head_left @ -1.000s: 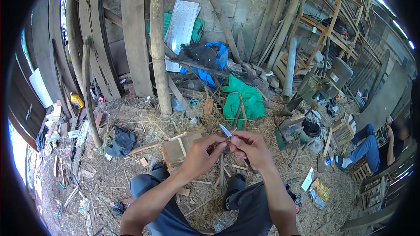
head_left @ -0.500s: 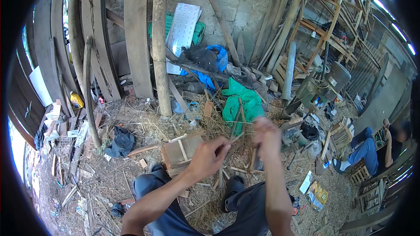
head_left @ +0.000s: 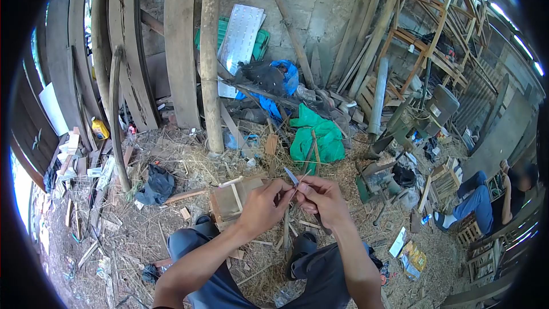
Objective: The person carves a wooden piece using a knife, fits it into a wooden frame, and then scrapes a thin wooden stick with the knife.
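In front of my knees my two hands meet. My right hand (head_left: 325, 199) is closed around a knife, its blade (head_left: 292, 177) pointing up and to the left and its dark handle (head_left: 322, 224) showing below the palm. My left hand (head_left: 264, 205) is closed in a pinch on a thin pale wooden stick (head_left: 307, 175), whose tip shows beside the blade. Fingers hide most of the stick, and I cannot tell whether the blade touches it. Just left of my left hand lies a wooden frame with a panel (head_left: 227, 199).
Wood scraps and straw cover the ground (head_left: 137, 246). Ahead are a green plastic sheet (head_left: 316, 137) and an upright pole (head_left: 210, 80). A black bag (head_left: 156, 186) lies left. At right sits another person (head_left: 486, 200), near a wooden crate (head_left: 443, 180).
My right hand, raised and blurred before, has come down and left to my left hand. The knife now shows clearly against the fingers. My left hand has shifted slightly left.
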A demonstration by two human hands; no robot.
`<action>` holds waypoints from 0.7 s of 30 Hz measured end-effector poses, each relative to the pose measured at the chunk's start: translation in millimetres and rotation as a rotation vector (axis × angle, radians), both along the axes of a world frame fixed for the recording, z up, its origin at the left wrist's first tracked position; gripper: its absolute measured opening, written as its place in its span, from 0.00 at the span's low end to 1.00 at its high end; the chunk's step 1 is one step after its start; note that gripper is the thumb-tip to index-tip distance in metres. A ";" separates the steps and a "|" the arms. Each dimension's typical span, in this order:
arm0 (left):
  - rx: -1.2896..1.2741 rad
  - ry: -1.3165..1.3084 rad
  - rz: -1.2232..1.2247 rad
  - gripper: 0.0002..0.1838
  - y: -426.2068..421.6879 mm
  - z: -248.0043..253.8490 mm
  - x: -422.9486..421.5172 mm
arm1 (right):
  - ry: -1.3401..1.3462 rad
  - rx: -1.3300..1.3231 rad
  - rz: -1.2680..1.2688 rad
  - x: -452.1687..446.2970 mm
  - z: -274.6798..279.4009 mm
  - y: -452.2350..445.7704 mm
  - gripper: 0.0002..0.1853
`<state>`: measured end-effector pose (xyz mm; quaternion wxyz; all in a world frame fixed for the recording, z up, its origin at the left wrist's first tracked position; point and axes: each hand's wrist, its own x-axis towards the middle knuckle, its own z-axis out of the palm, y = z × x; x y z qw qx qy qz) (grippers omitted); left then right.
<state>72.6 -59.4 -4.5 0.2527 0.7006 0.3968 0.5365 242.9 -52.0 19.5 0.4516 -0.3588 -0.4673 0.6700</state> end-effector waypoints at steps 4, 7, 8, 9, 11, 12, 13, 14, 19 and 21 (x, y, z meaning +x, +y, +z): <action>-0.021 0.091 -0.011 0.06 -1.8 0.5 2.3 | -0.060 -0.009 -0.068 4.6 -5.2 2.9 0.10; -0.062 0.099 -0.007 0.06 -4.4 5.6 4.6 | -0.141 0.058 -0.120 0.7 -0.2 -0.1 0.09; -0.079 0.098 -0.001 0.06 -4.6 6.8 5.4 | -0.146 0.059 -0.119 1.3 -0.1 0.3 0.09; -0.078 0.096 -0.002 0.06 -3.8 5.3 6.6 | -0.136 0.051 -0.128 3.0 -0.9 1.4 0.09; 0.024 0.154 0.041 0.05 -3.0 -0.5 7.3 | -0.127 0.043 -0.134 17.2 -4.8 11.7 0.09; 0.024 0.152 0.041 0.05 -7.0 2.1 5.0 | -0.090 0.092 -0.318 39.5 -7.6 25.4 0.10; -0.004 0.179 0.030 0.05 -13.7 7.5 2.1 | -0.054 0.142 -0.505 58.1 -8.9 33.4 0.11; -0.029 0.209 0.015 0.06 -17.7 10.5 -0.6 | -0.055 0.144 -0.511 69.4 -10.2 33.1 0.11; 0.023 0.150 0.071 0.07 -8.3 0.0 -3.8 | -0.079 0.047 -0.282 37.3 4.5 8.1 0.11; 0.016 0.140 0.067 0.07 -8.7 2.1 -3.7 | -0.056 0.027 -0.173 12.2 7.3 -0.5 0.11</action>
